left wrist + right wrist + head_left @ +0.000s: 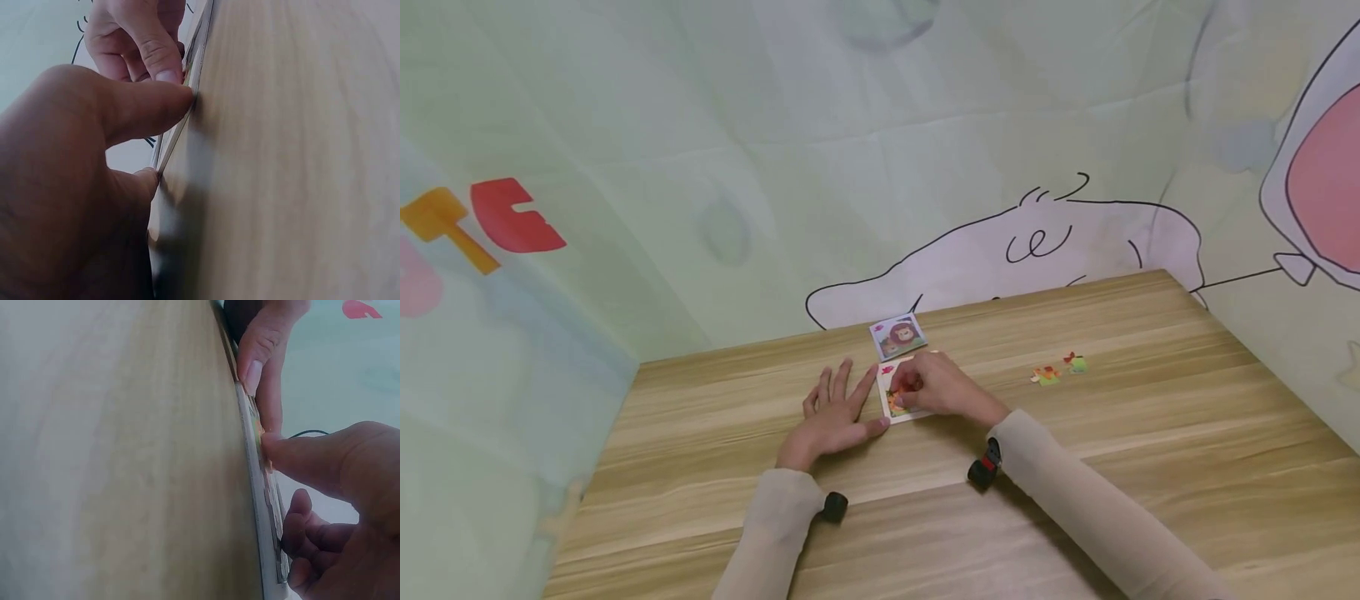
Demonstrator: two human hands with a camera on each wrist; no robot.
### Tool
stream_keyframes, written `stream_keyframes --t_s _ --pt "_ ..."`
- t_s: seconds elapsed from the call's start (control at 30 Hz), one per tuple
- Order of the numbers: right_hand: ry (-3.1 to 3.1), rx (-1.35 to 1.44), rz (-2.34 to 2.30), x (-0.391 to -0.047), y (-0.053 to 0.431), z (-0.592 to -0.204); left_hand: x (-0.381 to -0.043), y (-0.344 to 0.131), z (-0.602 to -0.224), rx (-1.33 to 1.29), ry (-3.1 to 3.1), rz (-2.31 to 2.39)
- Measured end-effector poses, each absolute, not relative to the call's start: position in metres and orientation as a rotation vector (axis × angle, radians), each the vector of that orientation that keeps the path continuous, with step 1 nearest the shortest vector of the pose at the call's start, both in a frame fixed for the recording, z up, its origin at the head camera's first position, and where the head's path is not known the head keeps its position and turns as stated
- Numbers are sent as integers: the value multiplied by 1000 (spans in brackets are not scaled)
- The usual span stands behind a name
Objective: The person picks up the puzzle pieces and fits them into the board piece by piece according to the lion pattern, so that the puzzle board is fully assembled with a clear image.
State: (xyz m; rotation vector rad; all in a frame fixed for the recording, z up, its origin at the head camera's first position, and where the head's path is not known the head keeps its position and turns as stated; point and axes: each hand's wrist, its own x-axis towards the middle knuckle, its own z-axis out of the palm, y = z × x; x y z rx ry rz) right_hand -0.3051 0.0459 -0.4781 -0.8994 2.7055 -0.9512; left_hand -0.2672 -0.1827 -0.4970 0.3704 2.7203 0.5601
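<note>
Wooden worktop [1150,467] stood against cartoon-printed fabric backdrop [925,125]. Left hand [835,412] lay flat on worktop, fingers straight and spread, forefinger and thumb tip touching left edge of puzzle board [888,412], gripping nothing. Right hand [936,387] rested on board, fingers curled, thumb pressing puzzle piece [267,467] down onto it. Board sat mid-worktop between both hands. Lion picture card [898,336] lay just behind board. Two loose pieces [1058,370] lay well apart to right.
</note>
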Motion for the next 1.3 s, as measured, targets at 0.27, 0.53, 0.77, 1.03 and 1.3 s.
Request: stream_keyframes --t_s 0.27,0.53,0.77,1.03,1.3 --pt "2718 -948 -954 -306 46 -481 -267 -182 -497 365 2720 550" --pt "2718 -844 -989 -302 44 -477 -267 -181 -496 362 2721 565" --pt "2711 -801 -1025 -300 43 -476 -266 -182 -495 352 2708 559" --pt "2705 -741 -1180 -300 53 -475 -266 -181 -494 353 2712 575" --pt "2757 -630 -1209 -297 83 -457 -266 -180 -493 347 2715 566"
